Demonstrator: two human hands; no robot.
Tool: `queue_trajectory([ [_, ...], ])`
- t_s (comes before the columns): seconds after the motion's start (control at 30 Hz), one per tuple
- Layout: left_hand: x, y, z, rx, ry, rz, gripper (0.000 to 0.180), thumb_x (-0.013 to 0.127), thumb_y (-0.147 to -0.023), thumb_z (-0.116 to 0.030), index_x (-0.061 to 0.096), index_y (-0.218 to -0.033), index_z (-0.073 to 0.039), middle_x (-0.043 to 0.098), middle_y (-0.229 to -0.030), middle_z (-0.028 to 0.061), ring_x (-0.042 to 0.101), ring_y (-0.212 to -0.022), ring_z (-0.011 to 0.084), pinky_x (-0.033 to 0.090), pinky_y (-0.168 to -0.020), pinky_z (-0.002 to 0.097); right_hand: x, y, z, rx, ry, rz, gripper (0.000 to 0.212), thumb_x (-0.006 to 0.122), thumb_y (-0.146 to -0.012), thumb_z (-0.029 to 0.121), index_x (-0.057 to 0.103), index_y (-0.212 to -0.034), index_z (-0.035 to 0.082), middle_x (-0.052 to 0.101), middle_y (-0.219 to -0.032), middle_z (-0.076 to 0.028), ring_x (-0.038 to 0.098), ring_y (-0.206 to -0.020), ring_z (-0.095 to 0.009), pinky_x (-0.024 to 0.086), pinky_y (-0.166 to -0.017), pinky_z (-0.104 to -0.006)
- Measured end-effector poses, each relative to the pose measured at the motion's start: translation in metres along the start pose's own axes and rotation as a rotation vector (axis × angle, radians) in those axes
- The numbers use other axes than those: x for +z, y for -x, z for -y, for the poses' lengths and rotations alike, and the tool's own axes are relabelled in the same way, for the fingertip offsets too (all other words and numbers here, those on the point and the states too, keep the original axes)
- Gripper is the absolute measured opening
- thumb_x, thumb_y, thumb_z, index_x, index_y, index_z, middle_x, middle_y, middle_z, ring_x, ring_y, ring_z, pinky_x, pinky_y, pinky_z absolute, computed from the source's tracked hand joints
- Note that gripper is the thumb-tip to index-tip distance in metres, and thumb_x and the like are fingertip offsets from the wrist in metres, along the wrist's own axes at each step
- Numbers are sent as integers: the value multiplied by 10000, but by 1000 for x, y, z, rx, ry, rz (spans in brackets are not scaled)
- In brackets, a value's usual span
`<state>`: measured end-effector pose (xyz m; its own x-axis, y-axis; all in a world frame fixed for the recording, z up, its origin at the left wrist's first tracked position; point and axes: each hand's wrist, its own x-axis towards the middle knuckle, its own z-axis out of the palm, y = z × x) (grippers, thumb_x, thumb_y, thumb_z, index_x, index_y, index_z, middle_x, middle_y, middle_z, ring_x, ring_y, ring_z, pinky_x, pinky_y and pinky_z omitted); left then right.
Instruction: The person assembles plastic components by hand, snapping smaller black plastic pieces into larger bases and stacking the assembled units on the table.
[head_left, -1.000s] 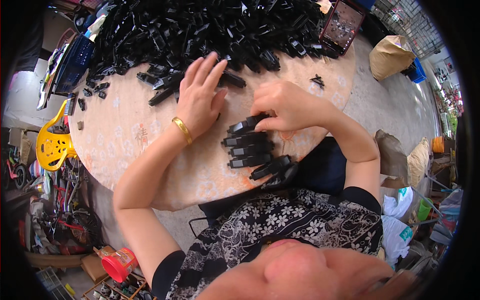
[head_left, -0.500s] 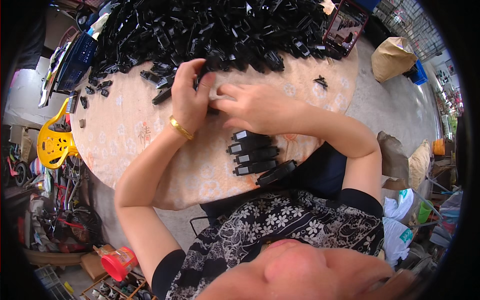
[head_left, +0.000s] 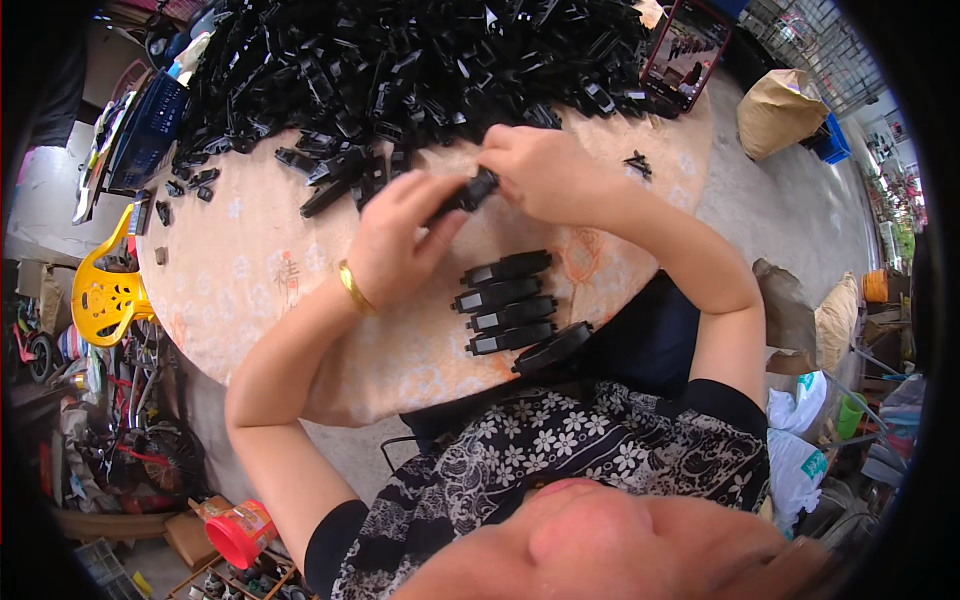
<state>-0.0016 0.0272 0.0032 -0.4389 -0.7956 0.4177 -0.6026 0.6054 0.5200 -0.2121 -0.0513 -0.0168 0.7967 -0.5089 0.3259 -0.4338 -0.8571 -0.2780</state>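
Note:
My left hand (head_left: 402,228) is closed round a black plastic part (head_left: 474,190), its far end sticking out past my fingers. Just right of that end, my right hand (head_left: 545,175) has its fingers bent together at the front edge of the pile; whatever they pinch is hidden. A large heap of black plastic parts (head_left: 400,70) covers the far side of the table. Several finished-looking black blocks (head_left: 510,300) with grey patches lie in a stack-like row nearer my body, below my right forearm.
The round table wears a beige flowered cloth (head_left: 230,270). A phone (head_left: 688,55) stands at the far right, near a few small black pieces (head_left: 638,164). More small pieces (head_left: 205,180) lie at left. A yellow chair (head_left: 105,290) and a brown sack (head_left: 782,115) flank the table.
Both hands have shifted right, and my right hand has moved up and away from my left. The black part in my left hand now shows between them. The row of blocks has stayed put.

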Motion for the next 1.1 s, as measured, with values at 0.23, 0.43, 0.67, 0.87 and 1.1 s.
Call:
queue_trajectory([
  [0.23,17,3,3,-8,-145,103,284,649,-820,-70,632,-1102,-36,552,-961,123,549,-887,299,468,-782,379,-21,19,-15,110,-403,-9,208,650,-820,195,682,-896,4,635,-745,-185,623,-736,-347,479,-683,-396],
  [0.43,15,-2,3,-62,-158,43,254,716,-772,-166,644,-978,-37,549,-935,117,531,-878,306,464,-775,379,-28,21,-17,416,-362,277,331,706,-780,327,660,-858,8,621,-686,-146,602,-615,-295,468,-594,-377],
  [0.67,13,-2,5,-73,-146,75,197,719,-741,-121,643,-909,-49,564,-893,109,530,-872,310,463,-762,383,-12,26,-15,97,-333,-121,286,738,-748,141,649,-986,11,617,-857,-99,612,-719,-231,485,-639,-341],
  [0.87,17,2,6,-93,-111,47,186,727,-737,-128,650,-887,-50,575,-865,108,544,-842,310,469,-748,388,-17,28,0,77,-219,-151,247,710,-758,164,668,-970,46,608,-892,-91,608,-829,-299,497,-700,-375],
  [1.1,9,4,4,-169,-103,54,208,749,-689,-107,656,-863,-39,587,-819,94,554,-817,300,470,-733,381,-20,29,14,-1,-128,-87,206,711,-741,151,680,-909,37,586,-814,-87,606,-775,-285,494,-660,-375],
])
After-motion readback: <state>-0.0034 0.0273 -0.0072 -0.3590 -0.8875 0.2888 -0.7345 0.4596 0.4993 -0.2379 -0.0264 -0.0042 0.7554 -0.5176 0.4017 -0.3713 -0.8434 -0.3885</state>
